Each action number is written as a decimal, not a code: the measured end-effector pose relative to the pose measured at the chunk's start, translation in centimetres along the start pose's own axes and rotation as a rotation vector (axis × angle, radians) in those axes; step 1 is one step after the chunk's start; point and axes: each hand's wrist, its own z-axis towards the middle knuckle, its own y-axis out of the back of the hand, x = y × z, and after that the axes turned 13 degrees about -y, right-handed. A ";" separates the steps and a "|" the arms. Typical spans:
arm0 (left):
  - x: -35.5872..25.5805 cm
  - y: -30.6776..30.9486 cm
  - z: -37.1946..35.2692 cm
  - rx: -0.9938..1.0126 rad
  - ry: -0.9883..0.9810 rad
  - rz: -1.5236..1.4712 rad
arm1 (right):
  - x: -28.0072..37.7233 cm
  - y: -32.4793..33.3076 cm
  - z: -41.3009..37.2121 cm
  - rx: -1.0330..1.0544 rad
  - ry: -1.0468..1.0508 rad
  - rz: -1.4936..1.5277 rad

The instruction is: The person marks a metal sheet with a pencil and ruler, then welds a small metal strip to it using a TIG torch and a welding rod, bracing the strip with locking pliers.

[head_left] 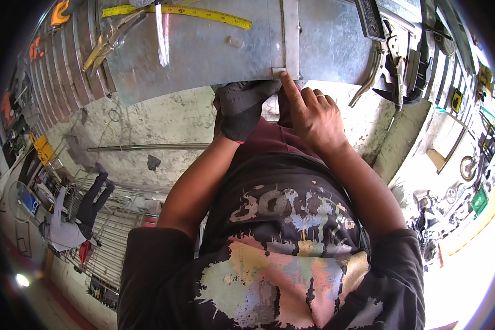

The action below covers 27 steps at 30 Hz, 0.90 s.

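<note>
My left hand (244,107), in a dark glove, is at the near edge of a sheet of metal (203,52); its fingertips are hidden under or against that edge. My right hand (316,113) is bare, with a ring on one finger. Its index finger points out and touches a small metal piece (279,73) at the sheet's edge, while the other fingers curl in. A narrow metal strip (291,38) runs away from me beside that piece. Nothing shows gripped in the right hand.
A yellow measuring tape (203,16) lies across the sheet. Locking pliers (107,44) rest at the left, more pliers (396,66) at the right. A metal bar (154,147) lies on the floor. Another person (71,231) is at the far left.
</note>
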 end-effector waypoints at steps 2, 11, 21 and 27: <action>0.0 0.0 0.0 0.026 -0.024 0.002 | -0.1 0.3 0.1 0.011 0.002 0.018; 0.4 -0.3 0.0 0.027 -0.104 0.008 | -0.2 0.6 0.1 0.120 -0.013 -0.022; 0.9 -0.3 -0.2 0.020 -0.113 0.009 | -0.3 1.0 0.2 0.168 -0.009 -0.069; 0.4 -0.7 -0.2 -0.010 -0.013 -0.104 | -0.2 1.1 0.3 0.154 0.006 -0.079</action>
